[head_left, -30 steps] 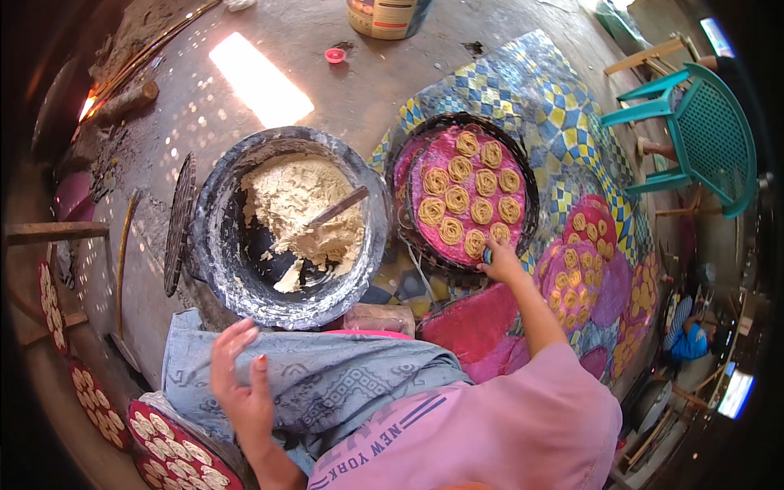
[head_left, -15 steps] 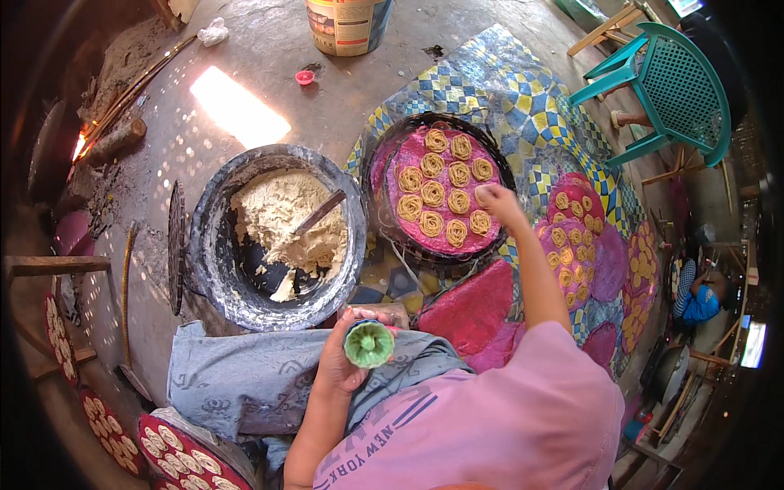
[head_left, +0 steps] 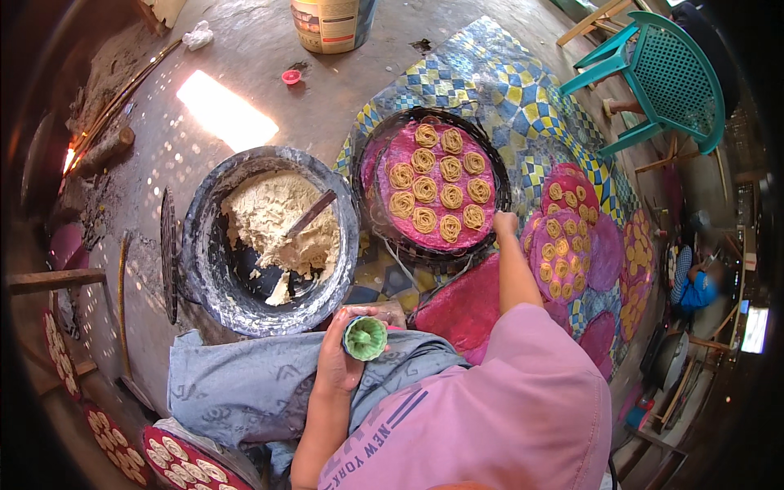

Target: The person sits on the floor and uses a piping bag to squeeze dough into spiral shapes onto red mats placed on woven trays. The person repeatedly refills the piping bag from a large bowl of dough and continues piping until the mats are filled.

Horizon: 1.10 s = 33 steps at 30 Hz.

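Observation:
My left hand, in front of my lap, is wrapped round a green fluted cup with its hollow facing up. My right hand is closed at the right rim of a dark round basket, seemingly gripping that rim; its fingertips are partly hidden. Inside the basket lies a pink round sheet carrying several yellowish coiled dough rosettes. Left of it stands a large dark pot holding a mass of pale dough. A brown flat stick is stuck in the dough.
More pink rounds with rosettes lie on the patterned mat at right. A green plastic chair stands beyond. At the back are a bucket and a small red cup. A fire burns at far left.
My right hand has moved from above the rosettes to the basket's right rim, uncovering a rosette. My left hand keeps the green cup, which is tilted slightly differently. The view has shifted a little.

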### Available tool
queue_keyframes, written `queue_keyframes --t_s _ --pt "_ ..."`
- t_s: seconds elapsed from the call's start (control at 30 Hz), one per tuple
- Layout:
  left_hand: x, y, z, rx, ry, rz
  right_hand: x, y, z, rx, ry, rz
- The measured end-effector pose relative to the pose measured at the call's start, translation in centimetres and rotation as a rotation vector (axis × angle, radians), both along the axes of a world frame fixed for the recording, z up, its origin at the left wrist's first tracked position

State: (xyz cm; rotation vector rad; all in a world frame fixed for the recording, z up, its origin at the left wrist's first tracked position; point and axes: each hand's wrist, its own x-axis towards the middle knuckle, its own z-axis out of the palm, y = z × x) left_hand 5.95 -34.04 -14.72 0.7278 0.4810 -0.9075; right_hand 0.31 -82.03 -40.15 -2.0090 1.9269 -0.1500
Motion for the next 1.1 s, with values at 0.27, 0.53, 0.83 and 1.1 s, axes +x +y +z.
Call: queue_keyframes --t_s 0.27,0.53,0.83,1.1 --pt "0.0 0.2 -0.2 0.005 -0.034 -0.029 -0.4 1.6 2.1 0.085 -0.111 0.239" --pt "0.1 -0.3 0.3 0.026 -0.039 -0.036 1.9 0.4 0.1 0.221 -0.587 -0.058" --pt "0.1 0.2 0.7 0.017 -0.031 -0.004 -13.3 -16.5 17.7 -0.039 -0.535 -0.096" --pt "0.0 0.0 0.5 -0.005 -0.043 0.007 -12.5 -10.6 13.1 -0.340 0.103 0.302"
